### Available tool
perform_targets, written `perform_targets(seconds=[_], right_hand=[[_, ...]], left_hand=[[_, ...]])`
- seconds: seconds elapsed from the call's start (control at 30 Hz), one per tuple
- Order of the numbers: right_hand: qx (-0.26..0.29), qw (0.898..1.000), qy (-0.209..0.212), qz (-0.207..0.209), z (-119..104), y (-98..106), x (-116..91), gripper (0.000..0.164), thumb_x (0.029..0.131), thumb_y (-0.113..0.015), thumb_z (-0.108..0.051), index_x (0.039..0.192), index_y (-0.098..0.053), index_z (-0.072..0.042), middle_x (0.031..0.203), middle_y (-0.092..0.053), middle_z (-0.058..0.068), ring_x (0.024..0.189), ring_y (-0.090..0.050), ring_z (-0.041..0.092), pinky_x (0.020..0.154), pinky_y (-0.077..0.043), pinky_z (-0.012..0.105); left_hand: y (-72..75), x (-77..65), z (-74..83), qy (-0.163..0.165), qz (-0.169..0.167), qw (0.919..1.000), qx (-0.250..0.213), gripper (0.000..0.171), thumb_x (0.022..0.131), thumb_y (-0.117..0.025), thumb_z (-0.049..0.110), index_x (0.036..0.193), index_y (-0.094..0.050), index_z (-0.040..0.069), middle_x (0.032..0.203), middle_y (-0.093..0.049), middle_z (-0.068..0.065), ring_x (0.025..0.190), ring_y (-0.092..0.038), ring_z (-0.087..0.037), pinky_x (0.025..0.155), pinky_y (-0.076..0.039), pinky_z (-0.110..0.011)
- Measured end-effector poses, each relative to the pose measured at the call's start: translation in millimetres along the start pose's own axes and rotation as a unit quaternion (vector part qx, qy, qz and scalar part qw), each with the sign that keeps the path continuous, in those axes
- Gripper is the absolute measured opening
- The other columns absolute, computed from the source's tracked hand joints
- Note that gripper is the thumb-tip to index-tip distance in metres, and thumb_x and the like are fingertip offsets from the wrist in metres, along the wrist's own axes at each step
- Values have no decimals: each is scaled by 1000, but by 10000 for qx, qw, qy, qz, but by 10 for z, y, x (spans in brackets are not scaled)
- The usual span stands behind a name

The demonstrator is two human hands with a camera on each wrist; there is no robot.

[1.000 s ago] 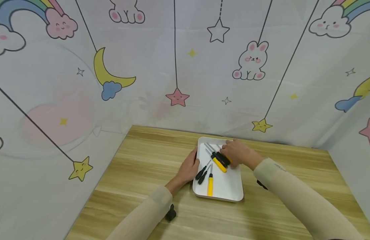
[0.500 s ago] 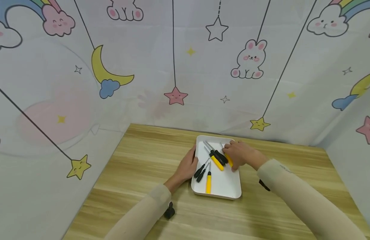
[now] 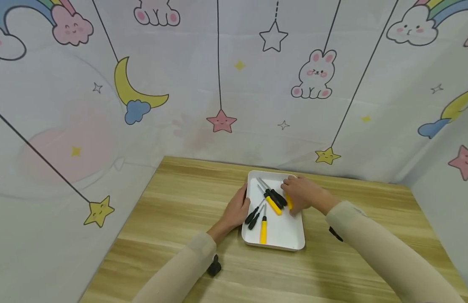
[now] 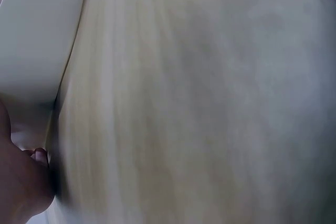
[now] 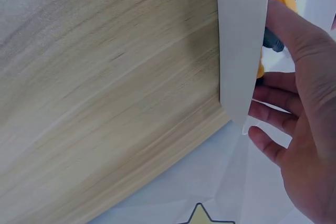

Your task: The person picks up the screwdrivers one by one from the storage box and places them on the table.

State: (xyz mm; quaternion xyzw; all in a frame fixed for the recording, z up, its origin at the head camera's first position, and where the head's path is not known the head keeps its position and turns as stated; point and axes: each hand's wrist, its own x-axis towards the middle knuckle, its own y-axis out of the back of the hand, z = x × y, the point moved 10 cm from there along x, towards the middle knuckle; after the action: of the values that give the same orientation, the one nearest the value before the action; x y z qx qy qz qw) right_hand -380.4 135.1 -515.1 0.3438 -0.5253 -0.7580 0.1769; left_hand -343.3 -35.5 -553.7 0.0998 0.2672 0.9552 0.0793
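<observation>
Inside a white tray (image 3: 284, 235) lie several screwdrivers. My left hand (image 3: 235, 211) holds the tray's left wall, thumb near the rim; in the left wrist view that hand (image 4: 23, 182) shows only at the lower left. My right hand (image 3: 303, 194) reaches over the right wall and pinches a yellow-handled screwdriver (image 3: 289, 202), partly hidden under the fingers. The right wrist view has my right hand (image 5: 310, 93) curled over the wall, which blocks most of the grip. Left of it lie black-handled screwdrivers (image 3: 276, 198) and another yellow-handled one (image 3: 274, 206).
Two small black screwdrivers (image 3: 252, 219) and a yellow-handled screwdriver (image 3: 263, 231) lie at the tray's near left. The tray stands on a wood-grain table (image 3: 180, 202). Behind the table hangs a printed cloth (image 3: 256, 92), which also covers both sides.
My right hand has drawn slightly right, away from the black handles, with the yellow-handled screwdriver shifted toward the tray's right wall. The left hand keeps its place on the tray.
</observation>
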Motion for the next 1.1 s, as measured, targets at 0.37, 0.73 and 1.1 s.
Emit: perform_targets(seconds=[0.37, 0.73, 1.1], right_hand=[[242, 9986, -44, 478, 37, 203, -101, 86, 77, -84, -62, 138, -63, -4, 133, -64, 12, 115, -59, 31, 102, -51, 54], [437, 9960, -23, 781, 36, 439, -241, 86, 77, -87, -60, 136, -63, -2, 132, -65, 14, 116, -61, 32, 100, -52, 55], [671, 9923, -284, 1002, 156, 572, -334, 94, 77, -87, -60, 143, -59, 2, 139, -62, 18, 120, -59, 35, 105, -49, 56]], left_hand=[[-32, 13, -3, 68, 39, 9999, 100, 59, 111, -38, 12, 166, -25, -3, 170, -33, -19, 156, -32, -33, 127, -28, -48], [-24, 9, -65, 181, 74, 9998, 78, 59, 111, -39, 13, 167, -25, -1, 170, -32, -18, 156, -32, -32, 126, -28, -48], [-33, 6, -73, 193, 38, 9998, 31, 59, 112, -39, 14, 168, -25, 1, 171, -32, -16, 157, -31, -30, 127, -27, -46]])
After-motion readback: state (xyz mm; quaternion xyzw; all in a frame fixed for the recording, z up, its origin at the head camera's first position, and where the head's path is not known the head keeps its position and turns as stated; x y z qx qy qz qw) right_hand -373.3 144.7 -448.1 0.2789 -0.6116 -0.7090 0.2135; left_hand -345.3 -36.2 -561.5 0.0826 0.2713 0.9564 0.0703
